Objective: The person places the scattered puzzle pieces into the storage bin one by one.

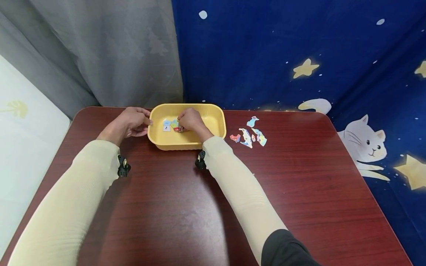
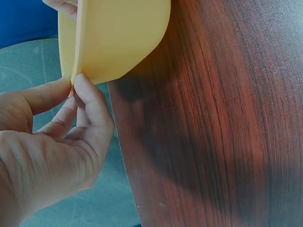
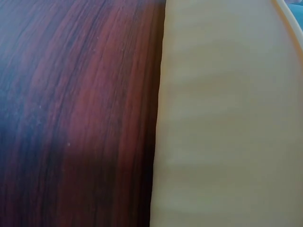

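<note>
A yellow plastic basin [image 1: 159, 139] stands at the back of the table. My left hand [image 1: 134, 121] pinches its left rim between thumb and index finger, as the left wrist view shows with the hand [image 2: 61, 137] at the basin's edge [image 2: 118, 38]. My right hand [image 1: 191, 120] reaches down inside the basin, fingers bent, over a small heap of colourful paper cutouts [image 1: 174, 124]. Its fingertips are hidden, and I cannot tell whether they grip a cutout. Beside the heap lies a pale blue and white cutout [image 1: 166, 126]. Only the basin's outer wall [image 3: 227, 118] shows in the right wrist view.
Several colourful cutouts lie loose on the table right of the basin, among them a white patterned one [image 1: 246, 138], a red one [image 1: 235, 138] and a light blue one [image 1: 252, 121]. Behind the dark red wooden table [image 1: 316, 177] hang grey and blue curtains [image 1: 239, 55].
</note>
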`<move>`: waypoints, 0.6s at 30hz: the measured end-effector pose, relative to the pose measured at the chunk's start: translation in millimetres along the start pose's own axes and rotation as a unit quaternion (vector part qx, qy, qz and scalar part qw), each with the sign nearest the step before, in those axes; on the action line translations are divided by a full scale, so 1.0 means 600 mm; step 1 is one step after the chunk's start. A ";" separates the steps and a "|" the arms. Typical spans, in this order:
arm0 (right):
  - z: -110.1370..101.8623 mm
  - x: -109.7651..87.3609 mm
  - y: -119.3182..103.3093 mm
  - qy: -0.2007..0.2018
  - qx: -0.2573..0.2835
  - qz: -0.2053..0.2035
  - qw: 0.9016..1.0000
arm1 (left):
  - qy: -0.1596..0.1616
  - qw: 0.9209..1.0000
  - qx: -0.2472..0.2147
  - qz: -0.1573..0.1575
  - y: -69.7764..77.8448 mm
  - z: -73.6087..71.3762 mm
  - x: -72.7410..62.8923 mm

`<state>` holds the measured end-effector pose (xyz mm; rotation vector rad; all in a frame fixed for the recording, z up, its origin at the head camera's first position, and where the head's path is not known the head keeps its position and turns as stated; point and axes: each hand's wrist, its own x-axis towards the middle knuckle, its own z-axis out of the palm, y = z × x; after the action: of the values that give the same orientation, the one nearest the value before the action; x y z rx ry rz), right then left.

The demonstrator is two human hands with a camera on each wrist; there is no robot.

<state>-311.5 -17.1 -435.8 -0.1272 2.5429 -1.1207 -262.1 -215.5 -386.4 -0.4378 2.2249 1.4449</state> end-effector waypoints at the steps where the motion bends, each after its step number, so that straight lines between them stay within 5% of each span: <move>1: 0.001 0.000 -0.001 0.000 -0.002 0.000 1.000 | -0.001 1.000 -0.002 0.000 0.000 0.000 0.000; 18: -0.007 -0.006 0.001 0.020 -0.037 0.001 0.999 | 0.000 1.000 -0.005 -0.005 0.003 0.002 -0.007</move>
<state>-309.7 -12.9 -432.7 -0.1219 2.6206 -1.0402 -259.3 -213.8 -383.2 -0.4533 2.2129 1.4523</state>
